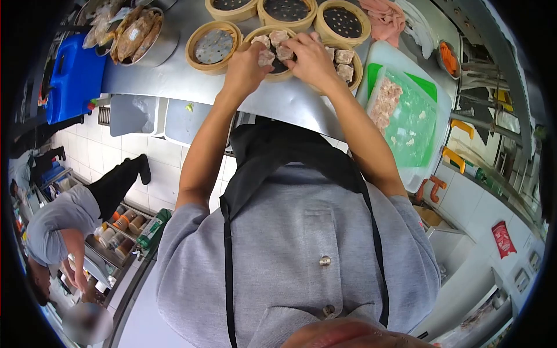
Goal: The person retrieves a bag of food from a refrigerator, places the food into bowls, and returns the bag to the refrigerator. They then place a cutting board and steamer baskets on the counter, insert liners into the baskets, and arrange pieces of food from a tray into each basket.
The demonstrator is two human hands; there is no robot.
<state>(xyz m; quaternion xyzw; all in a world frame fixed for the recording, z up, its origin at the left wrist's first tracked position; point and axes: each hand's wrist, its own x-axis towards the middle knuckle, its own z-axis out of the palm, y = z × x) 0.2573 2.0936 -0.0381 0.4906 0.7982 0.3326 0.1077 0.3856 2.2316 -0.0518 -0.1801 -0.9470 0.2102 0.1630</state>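
Observation:
Both my hands reach into a round bamboo steamer (272, 28) that holds several pale pink dumplings (279, 37). My left hand (248, 68) is closed around a dumpling (266, 57) at the steamer's left side. At the right side, my right hand (310, 61) has its fingers bent over a dumpling (284, 53), touching it. A second steamer with more dumplings (344, 57) lies partly under my right wrist. Other steamers, with perforated dark liners (339, 22) and no dumplings in them, stand behind; one with a grey liner (213, 46) is at the left.
On the metal counter (174, 75), a tray (377, 52) at right holds a green board and a container of pinkish filling (385, 103). A metal pot (159, 49) and a blue container (75, 78) are at left. A co-worker (64, 220) stands at far left.

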